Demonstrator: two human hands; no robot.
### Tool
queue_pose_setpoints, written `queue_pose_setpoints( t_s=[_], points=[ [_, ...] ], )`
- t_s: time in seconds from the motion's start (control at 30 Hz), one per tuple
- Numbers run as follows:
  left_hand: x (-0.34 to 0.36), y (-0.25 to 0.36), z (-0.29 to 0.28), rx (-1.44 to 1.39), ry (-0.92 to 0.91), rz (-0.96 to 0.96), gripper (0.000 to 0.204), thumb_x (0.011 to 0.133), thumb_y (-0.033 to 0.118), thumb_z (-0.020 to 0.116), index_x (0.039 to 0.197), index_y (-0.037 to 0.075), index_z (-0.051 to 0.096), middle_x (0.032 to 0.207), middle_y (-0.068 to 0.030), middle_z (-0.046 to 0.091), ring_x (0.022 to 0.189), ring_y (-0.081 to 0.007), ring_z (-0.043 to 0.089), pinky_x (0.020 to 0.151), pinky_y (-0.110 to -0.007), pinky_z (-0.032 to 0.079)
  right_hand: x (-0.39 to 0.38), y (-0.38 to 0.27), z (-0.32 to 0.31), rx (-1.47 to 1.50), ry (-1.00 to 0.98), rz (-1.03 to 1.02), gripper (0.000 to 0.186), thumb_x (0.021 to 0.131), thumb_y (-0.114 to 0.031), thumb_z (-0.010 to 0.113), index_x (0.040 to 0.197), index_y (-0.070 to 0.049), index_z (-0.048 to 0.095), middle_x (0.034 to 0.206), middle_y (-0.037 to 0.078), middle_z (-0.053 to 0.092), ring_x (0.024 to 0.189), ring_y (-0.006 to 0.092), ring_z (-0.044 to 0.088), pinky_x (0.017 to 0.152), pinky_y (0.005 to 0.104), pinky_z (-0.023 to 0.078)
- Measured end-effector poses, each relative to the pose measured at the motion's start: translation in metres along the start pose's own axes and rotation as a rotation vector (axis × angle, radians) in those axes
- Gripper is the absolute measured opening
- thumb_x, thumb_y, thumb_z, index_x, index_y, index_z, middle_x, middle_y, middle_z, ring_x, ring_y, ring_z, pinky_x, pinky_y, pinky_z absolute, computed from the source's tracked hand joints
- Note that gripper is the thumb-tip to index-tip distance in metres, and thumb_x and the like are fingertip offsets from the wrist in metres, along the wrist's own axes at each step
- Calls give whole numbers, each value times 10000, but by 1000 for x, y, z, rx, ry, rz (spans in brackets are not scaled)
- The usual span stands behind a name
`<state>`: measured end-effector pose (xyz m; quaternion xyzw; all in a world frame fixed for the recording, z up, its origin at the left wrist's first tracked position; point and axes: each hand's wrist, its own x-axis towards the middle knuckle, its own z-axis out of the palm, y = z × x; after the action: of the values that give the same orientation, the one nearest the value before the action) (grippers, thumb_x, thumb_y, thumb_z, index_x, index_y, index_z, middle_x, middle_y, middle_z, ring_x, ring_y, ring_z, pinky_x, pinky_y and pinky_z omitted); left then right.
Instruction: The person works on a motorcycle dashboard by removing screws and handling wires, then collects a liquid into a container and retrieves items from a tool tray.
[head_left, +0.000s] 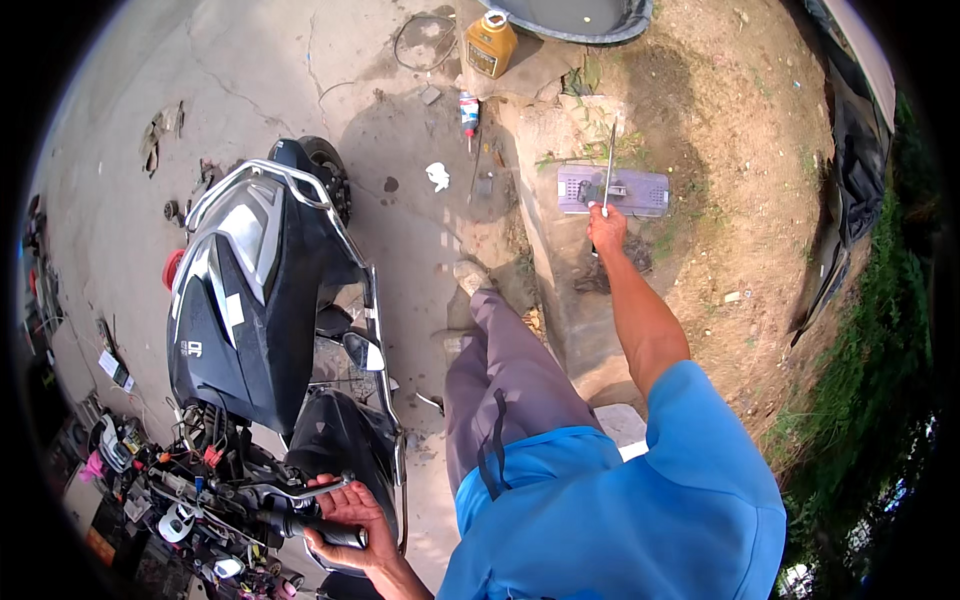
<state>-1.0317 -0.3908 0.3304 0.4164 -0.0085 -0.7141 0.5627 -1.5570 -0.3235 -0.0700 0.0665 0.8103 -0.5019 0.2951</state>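
Observation:
My left hand (355, 520) is curled at the scooter's black handlebar grip (315, 529), its fingers reaching the brake lever (290, 490). My right hand (608, 225) grips a long thin metal tool (611, 150), held pointing forward over a flat purplish-grey plate (640, 190) with a small fitting at its middle; whether the tool touches the plate I cannot tell. The scooter (230, 310) stands at my left, its dark front panel and metal guard facing up into view, with loose wiring and parts around the handlebar.
A yellow jug (490, 45), a dark basin (570, 18) and a spray can (469, 112) lie ahead. Scattered parts (115, 370) lie on the concrete at left. Dirt ground (740, 260), dark sheeting (855, 190) and green plants (860, 380) are at right.

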Motion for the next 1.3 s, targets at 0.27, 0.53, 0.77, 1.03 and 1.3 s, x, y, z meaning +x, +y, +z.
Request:
queue_pose_setpoints(
  t_s=[0.27, 0.53, 0.77, 1.03, 1.3],
  points=[
    [-4, 0, 2, 43, 57, 45, 719, 863, 397, 683, 1415, 11, 431, 1419, -126, 467, 1275, -309, 505, 1090, -525, 412, 25, 20, 13, -187, 10, -106, 208, 880, -204, 738, 897, -31, 624, 581, 0, 519, 405, 98, 464, 343, 255, 366],
    [-5, -4, 10, 35, 59, 53, 772, 861, 398, 683, 1449, 3, 373, 1423, -134, 447, 1285, -309, 490, 1098, -533, 403, -8, 55, -23, -615, 182, -269, 214, 904, -206, 642, 953, 2, 627, 776, 166, 628, 747, 304, 602, 735, 431, 465],
    [-6, -11, 11, 1, -20, -16, 830, 861, 428, 674, 1499, 35, 315, 1479, -142, 444, 1354, -305, 449, 1152, -518, 322, 0, 69, -24, -785, 198, -200, 318, 832, -175, 713, 1063, 32, 645, 1012, 230, 654, 987, 382, 627, 891, 442, 487],
    [13, -2, 31, 7, -16, -132, 825, 688, 522, 778, 1287, 29, 499, 1183, -122, 552, 1225, -329, 488, 1117, -470, 354, 11, 67, -63, -600, 12, -119, 452, 853, -245, 703, 1163, 63, 588, 1125, 221, 649, 998, 329, 622, 903, 412, 476],
    [11, -21, 4, -65, 30, 5, 356, 808, 371, 667, 953, 54, 593, 846, -92, 598, 845, -260, 591, 900, -452, 464, -13, 71, -82, -383, -320, -116, 252, 909, -92, 634, 1136, -52, 531, 756, 28, 570, 584, 111, 531, 422, 255, 390]
  ],
)
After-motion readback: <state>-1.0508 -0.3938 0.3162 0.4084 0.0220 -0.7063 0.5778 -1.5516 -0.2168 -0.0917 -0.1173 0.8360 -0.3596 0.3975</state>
